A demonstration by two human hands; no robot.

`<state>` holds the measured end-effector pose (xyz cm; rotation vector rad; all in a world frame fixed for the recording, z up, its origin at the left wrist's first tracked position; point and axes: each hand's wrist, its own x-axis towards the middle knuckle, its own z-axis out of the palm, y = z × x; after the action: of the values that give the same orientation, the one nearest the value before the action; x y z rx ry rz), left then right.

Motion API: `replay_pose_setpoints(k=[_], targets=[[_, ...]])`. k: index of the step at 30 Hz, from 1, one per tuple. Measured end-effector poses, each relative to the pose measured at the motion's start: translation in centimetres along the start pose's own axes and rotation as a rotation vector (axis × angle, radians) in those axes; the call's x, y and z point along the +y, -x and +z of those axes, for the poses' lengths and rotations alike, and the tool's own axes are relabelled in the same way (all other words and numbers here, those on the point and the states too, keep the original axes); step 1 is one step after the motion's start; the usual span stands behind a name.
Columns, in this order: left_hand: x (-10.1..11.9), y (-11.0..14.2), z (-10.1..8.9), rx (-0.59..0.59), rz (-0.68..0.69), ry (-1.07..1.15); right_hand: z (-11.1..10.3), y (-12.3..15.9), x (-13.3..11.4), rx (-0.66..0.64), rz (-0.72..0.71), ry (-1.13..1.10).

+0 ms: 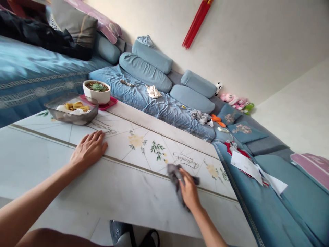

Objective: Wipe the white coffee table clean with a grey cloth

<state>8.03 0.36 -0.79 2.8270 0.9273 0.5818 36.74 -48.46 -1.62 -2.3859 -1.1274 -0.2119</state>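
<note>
right of centre, the right hand hides part of the blurred grey cloth. the top edge cuts off the red hanging and the bottom edge the dark shoes; a yellow speck on the sofa is too small to tell.

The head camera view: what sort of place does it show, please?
Probably a living room in a home: a blue sofa with cushions stands along more than one side of the table, and soft toys are gathered near one corner.
</note>
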Motion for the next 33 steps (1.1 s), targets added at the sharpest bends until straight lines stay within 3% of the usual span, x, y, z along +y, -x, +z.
replay_pose_setpoints(k=[3,6,9,11,13,15,18,20,21,24,27,30,33], targets=[[-0.2,-0.2,0.4,0.017,0.004,-0.023,-4.3,-4.1,7.5,0.11,0.347,0.147],[-0.2,-0.3,0.5,0.033,-0.001,-0.018,-5.3,-13.0,10.5,0.147,0.601,0.264],[-0.2,-0.4,0.4,0.039,-0.023,-0.006,-2.0,-22.5,7.7,0.129,0.684,0.296],[-0.1,-0.4,0.2,0.035,-0.037,-0.003,1.8,-27.5,3.3,0.086,0.598,0.257],[0.0,-0.4,0.0,0.032,-0.045,-0.007,5.9,-30.8,-2.6,0.026,0.418,0.181],[0.1,-0.4,-0.3,0.027,-0.051,-0.017,9.2,-31.6,-8.8,-0.042,0.196,0.083],[0.3,-0.3,-0.7,0.011,-0.058,-0.03,11.7,-27.8,-16.0,-0.15,-0.121,-0.065],[0.2,-0.2,-0.7,-0.005,-0.048,-0.032,11.4,-22.3,-17.7,-0.212,-0.287,-0.145],[0.1,-0.1,-0.7,-0.012,-0.041,-0.033,10.7,-19.0,-17.3,-0.235,-0.345,-0.173],[-0.3,0.0,-0.2,-0.03,-0.021,-0.049,7.0,-8.9,-11.4,-0.246,-0.393,-0.232],[-0.8,0.0,0.5,-0.028,-0.003,-0.065,1.8,-2.0,-0.9,-0.132,-0.175,-0.21],[-1.1,-0.1,1.1,0.003,0.013,-0.076,-4.0,-1.7,9.4,0.042,0.305,-0.014],[-1.3,-0.2,1.3,0.028,0.017,-0.073,-8.4,-7.1,15.8,0.138,0.659,0.175]])
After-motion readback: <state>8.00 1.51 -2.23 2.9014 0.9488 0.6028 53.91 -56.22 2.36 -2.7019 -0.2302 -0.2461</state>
